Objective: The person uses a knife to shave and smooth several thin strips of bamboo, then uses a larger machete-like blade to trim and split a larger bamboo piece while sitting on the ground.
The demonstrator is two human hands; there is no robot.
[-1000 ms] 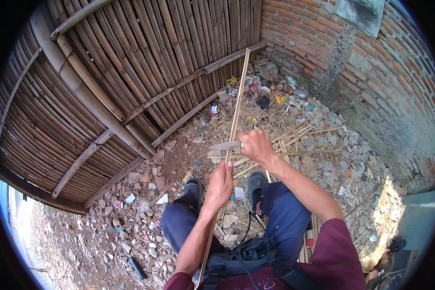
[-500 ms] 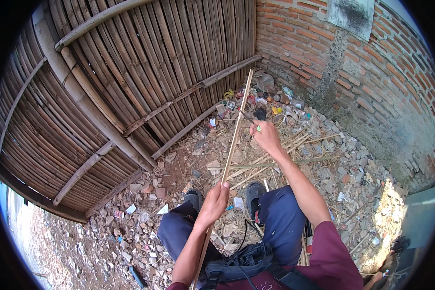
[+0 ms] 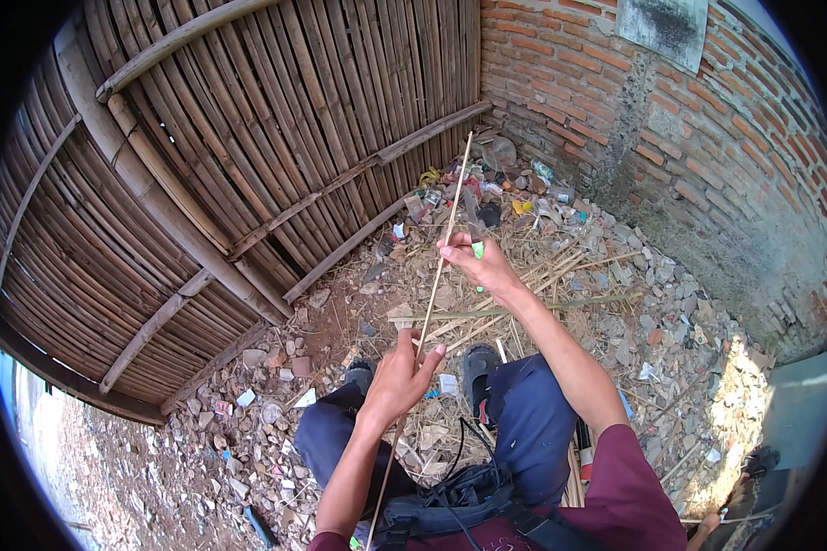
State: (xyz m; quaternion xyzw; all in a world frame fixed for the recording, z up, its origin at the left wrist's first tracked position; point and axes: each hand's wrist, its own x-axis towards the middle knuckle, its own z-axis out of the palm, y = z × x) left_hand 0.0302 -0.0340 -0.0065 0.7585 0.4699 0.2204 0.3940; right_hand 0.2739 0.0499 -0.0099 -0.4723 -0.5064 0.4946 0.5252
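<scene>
A long, thin bamboo strip (image 3: 453,202) slants from beside my lap up toward the rubbish pile, its narrow edge now facing me. My right hand (image 3: 492,274) grips a knife with a green handle (image 3: 478,249), the blade pointing up and away beside the strip. The thumb and fingertips of that hand also touch the strip. Lower down, my left hand (image 3: 397,381) has its thumb and fingers apart, and the strip passes between them. Part of the knife handle is hidden in my right palm.
More bamboo strips (image 3: 551,275) lie on the stony ground ahead. A bamboo wall (image 3: 340,101) stands left, a brick wall (image 3: 560,69) right, with rubbish (image 3: 524,188) in their corner. A dark tube-shaped thing (image 3: 260,526) lies lower left. Part of another person (image 3: 710,525) shows at lower right.
The strip has turned from its broad face to its narrow edge. My right hand has moved left onto it, and the knife blade has swung upright. My left hand's fingers have loosened.
</scene>
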